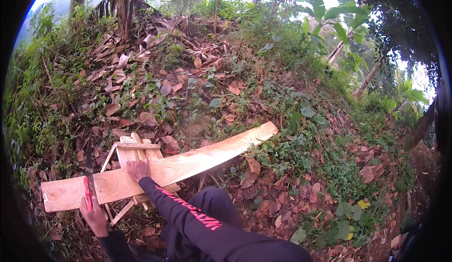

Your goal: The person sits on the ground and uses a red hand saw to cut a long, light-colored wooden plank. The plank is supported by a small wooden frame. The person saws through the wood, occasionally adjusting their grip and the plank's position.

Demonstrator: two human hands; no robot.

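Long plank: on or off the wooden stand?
On. The long plank lies across the wooden stand, both its ends sticking out past it, with the right hand at the plank's far edge.

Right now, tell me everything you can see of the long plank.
The long plank is pale, bare-looking wood with ringed grain toward its left end. It lies slantwise across a small wooden stand, overhanging both sides, its right end farther away. The right hand rests on it; the left hand grips a red-handled saw whose blade crosses it near the left end.
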